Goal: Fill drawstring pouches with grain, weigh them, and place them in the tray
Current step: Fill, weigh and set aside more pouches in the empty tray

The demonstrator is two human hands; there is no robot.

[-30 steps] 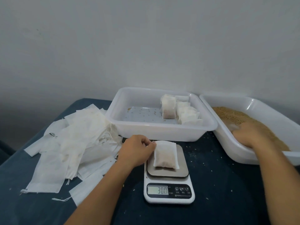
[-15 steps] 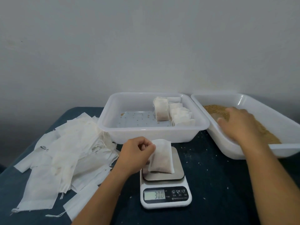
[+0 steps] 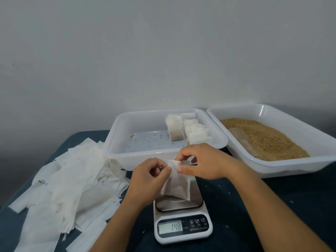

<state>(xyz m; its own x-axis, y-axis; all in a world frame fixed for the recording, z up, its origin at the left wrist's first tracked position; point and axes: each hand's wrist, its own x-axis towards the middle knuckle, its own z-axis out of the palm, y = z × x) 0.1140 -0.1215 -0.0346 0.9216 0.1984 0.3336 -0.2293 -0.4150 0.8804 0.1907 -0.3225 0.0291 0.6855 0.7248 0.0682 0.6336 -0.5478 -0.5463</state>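
Nearest the camera, the kitchen scale [image 3: 182, 215] sits on the dark table [image 3: 263, 206], its display turned toward the person so it can be read while working; it seems to read 148, though the unit marks beside it are too small to make out. Just above its steel platform hangs the filled pouch [image 3: 177, 180], held by its top edge with its grain-heavy bottom sagging onto or just over the platform; contact cannot be told for sure. The left hand [image 3: 151, 176] pinches the pouch's near-left top corner between thumb and fingertips, and the right hand [image 3: 201, 163] pinches the top edge on the right. That two-sided hold probably serves to draw the mouth closed by its string, but the string itself is hidden under the fingers.

To the left, a loose heap of empty pouches [image 3: 69, 180] lies within easy reach of the left hand; its near edge runs out of frame.

Farther back, the white tray [image 3: 116, 142] holds finished pouches [image 3: 189, 130] stood upright in its far right corner, apparently packed to save room; their count is unclear because they overlap. Right of it, a grain bin [image 3: 323, 135] holds brown grain [image 3: 263, 139], with a pale scoop-like shape half buried and hard to identify.
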